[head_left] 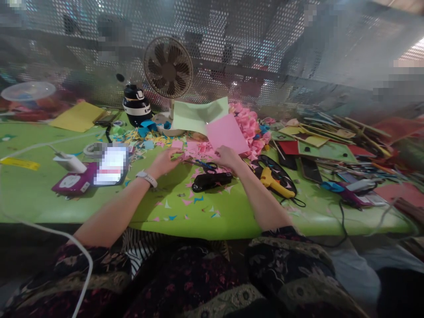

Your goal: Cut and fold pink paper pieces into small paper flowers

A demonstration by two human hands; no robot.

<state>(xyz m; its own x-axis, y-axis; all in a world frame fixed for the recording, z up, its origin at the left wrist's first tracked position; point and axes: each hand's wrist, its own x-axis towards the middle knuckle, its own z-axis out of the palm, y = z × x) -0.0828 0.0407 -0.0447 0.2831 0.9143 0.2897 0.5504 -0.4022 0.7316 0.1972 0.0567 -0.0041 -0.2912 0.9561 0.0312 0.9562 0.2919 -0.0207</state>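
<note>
My right hand (228, 157) grips the lower edge of a pink sheet of paper (228, 134), which tilts up over a heap of pink scraps (198, 149). Over the left side of those scraps is my left hand (166, 161), a white watch on its wrist. Its fingers look loosely stretched out, and I see nothing held in them. Between the hands lie scissors (209, 166), partly covered by scraps, and a black stapler (211, 181) nearer to me. A pale green sheet (200, 115) stands behind the pink one, beside a bunch of pink paper flowers (247, 126).
A yellow glue gun (277, 183) lies to the right, near stacked card (324, 149) and a dark phone (310, 170). On the left are a lit phone (111, 165), a purple box (74, 182) and a white cable (88, 260). A fan (168, 68) and black bottle (136, 106) stand behind.
</note>
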